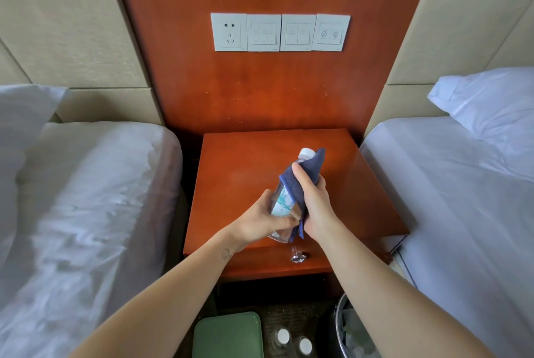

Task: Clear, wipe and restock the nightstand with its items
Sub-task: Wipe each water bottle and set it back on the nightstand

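Above nightstand: left hand grips bottle base; right hand clamps cloth round bottle.

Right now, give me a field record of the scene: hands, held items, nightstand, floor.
left hand: grips the lower part of the water bottle
right hand: holds the blue cloth wrapped round the bottle's upper part
bottle pose: tilted, white cap pointing away from the person, held above the nightstand
nightstand: between two beds, drawer knob at the front
floor: green container, two white-capped bottles, waste bin
wall: socket and switch panel
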The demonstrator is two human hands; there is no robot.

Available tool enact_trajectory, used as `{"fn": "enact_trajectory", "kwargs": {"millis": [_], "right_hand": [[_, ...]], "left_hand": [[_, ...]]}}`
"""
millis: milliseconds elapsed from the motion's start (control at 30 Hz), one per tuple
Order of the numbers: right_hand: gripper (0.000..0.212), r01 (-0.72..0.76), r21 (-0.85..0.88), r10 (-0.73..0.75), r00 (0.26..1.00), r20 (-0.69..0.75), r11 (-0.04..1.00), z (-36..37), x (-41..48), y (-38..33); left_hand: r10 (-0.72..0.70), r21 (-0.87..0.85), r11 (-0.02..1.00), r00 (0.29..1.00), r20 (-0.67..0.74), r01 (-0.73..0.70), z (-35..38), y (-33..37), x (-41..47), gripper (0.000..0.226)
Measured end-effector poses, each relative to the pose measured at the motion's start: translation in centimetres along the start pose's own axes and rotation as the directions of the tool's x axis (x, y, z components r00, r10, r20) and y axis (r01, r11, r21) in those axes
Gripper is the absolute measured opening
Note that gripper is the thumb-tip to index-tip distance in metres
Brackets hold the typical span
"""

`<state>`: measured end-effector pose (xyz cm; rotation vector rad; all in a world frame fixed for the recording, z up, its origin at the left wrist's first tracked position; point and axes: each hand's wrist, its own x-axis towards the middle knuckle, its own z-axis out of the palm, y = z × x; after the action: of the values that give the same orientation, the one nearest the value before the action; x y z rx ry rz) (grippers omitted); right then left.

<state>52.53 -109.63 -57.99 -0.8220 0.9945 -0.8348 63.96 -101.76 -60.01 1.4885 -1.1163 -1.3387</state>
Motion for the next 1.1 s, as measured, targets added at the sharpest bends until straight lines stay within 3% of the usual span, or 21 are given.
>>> {"fn": "enact_trajectory", "kwargs": {"millis": [200, 267, 333, 400, 467, 567, 633, 733, 800, 867, 1000, 1100], "right_hand": [[0.046, -0.082, 0.023, 0.083, 0.995, -0.052, 0.996, 0.0, 0.7, -2.1], [0.041, -0.094, 0.013, 0.095, 0.988, -0.124, 0.995, 0.1, 1.0, -3.2], [0.035, -0.083, 0.004, 0.082, 0.976, -0.204, 0.997, 0.1, 1.5, -3.7], [0.029, -0.071, -0.015, 0.065, 0.966, -0.249, 0.997, 0.2, 2.0, -3.8], [0.029, -0.083, -0.041, 0.069, 0.96, -0.271, 0.996, 0.1, 2.1, -3.8], [0.038, -0.135, -0.037, 0.121, 0.959, -0.257, 0.99, -0.5, 2.3, -3.9], [0.036, -0.13, -0.018, 0.125, 0.978, -0.169, 0.991, -1.1, 2.3, -3.8], [0.022, -0.122, 0.044, 0.122, 0.992, 0.019, 0.992, -1.9, 2.0, -3.6], [0.016, -0.116, 0.08, 0.111, 0.992, 0.064, 0.99, -2.0, 2.0, -3.6], [0.023, -0.106, 0.069, 0.104, 0.994, 0.037, 0.992, -1.7, 2.2, -3.6], [0.045, -0.088, 0.014, 0.089, 0.993, -0.082, 0.996, -0.6, 2.3, -3.5], [0.047, -0.103, -0.023, 0.099, 0.987, -0.125, 0.994, -0.3, 1.8, -3.0]], "left_hand": [[0.043, 0.073, 0.996, 0.999, -0.022, -0.042, 0.5, 1.3, 0.2, 0.051], [0.066, 0.286, 0.958, 0.992, -0.103, -0.034, 1.0, 1.6, 0.1, 0.048], [0.127, 0.546, 0.838, 0.975, -0.181, -0.007, 1.5, 1.2, 0.3, 0.051], [0.176, 0.671, 0.741, 0.959, -0.222, 0.02, 1.9, 0.9, 0.3, 0.053], [0.137, 0.623, 0.782, 0.971, -0.197, 0.016, 1.9, 0.9, 0.5, 0.054], [0.022, 0.389, 0.921, 0.995, -0.094, 0.016, 1.0, 1.6, 0.2, 0.049], [-0.033, 0.184, 0.982, 0.999, 0.002, 0.032, 0.3, 1.8, 0.0, 0.048], [-0.053, -0.15, 0.985, 0.979, 0.196, 0.084, 0.1, 1.5, -0.5, 0.041], [-0.099, -0.269, 0.95, 0.969, 0.226, 0.16, 0.2, 1.5, -0.6, 0.041], [-0.12, -0.231, 0.96, 0.977, 0.177, 0.16, 0.4, 1.7, -0.3, 0.04], [-0.075, 0.024, 0.997, 0.992, -0.106, 0.078, 1.3, 1.8, 1.0, 0.048], [-0.077, 0.086, 0.992, 0.985, -0.153, 0.09, 1.5, 1.4, 1.7, 0.054]]}}
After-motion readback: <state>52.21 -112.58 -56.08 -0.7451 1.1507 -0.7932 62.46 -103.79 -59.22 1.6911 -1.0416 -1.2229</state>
